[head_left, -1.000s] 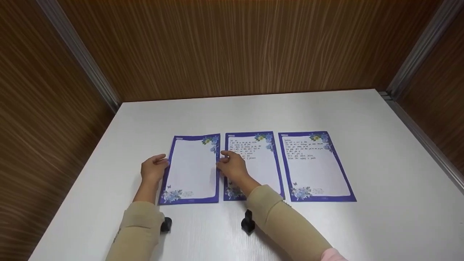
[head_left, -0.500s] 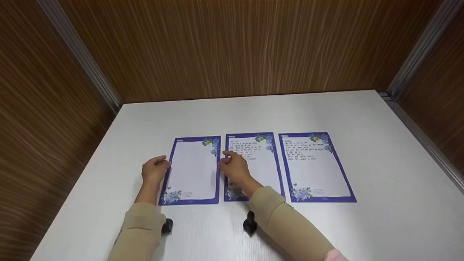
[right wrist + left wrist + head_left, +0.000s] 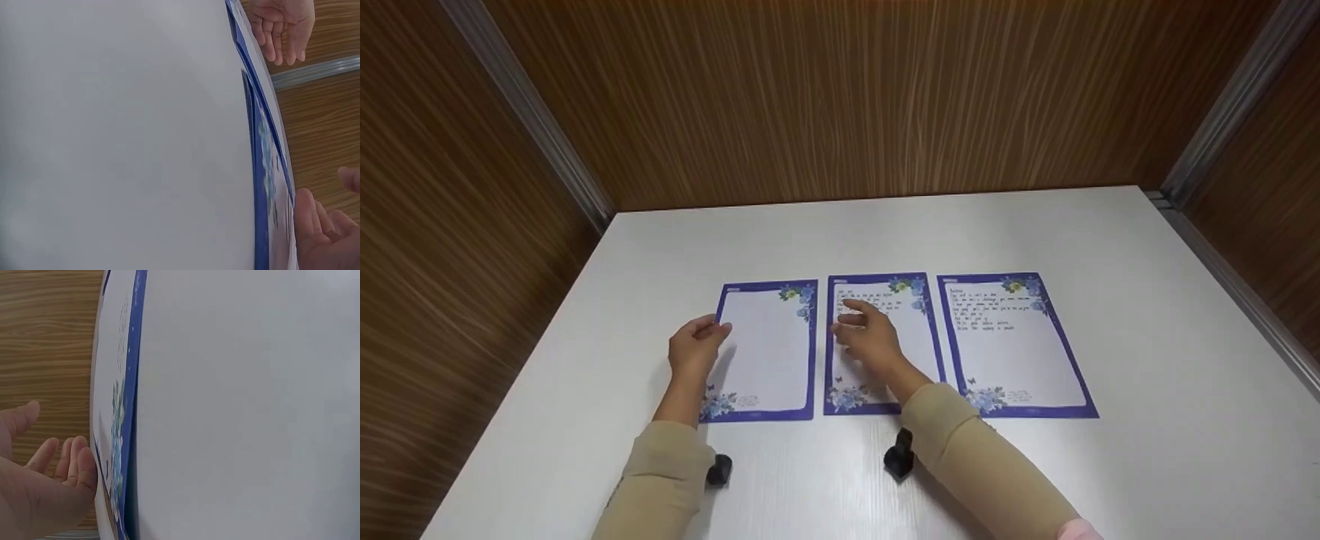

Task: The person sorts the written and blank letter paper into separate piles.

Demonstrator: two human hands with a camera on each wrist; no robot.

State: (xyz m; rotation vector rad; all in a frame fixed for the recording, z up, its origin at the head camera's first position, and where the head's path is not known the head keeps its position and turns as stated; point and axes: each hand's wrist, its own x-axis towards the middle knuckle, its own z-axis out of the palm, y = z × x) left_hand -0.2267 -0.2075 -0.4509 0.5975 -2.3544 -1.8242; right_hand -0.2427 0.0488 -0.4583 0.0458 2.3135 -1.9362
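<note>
Three purple-bordered sheets of floral letter paper lie side by side on the white table. Only the left sheet [image 3: 769,349] has no handwriting; the middle sheet [image 3: 915,367] and right sheet [image 3: 1020,367] carry lines near their tops. My left hand [image 3: 694,352] hovers at the left sheet's left edge, its shadow falling on the paper. Over the middle sheet is my right hand [image 3: 871,339], covering part of the writing. Both wrist views show empty hands with loose fingers, thumb apart: the left hand [image 3: 50,495] and the right hand [image 3: 326,236].
Small black objects [image 3: 720,470] [image 3: 898,456] show beside each sleeve cuff. Brown wood-grain panels [image 3: 870,97] enclose the white table [image 3: 1170,360] at the back and both sides, with metal strips at the corners.
Both hands have come away from the left sheet's edges and shifted right. The right hand is now over the middle sheet. The sheets lie about where they were.
</note>
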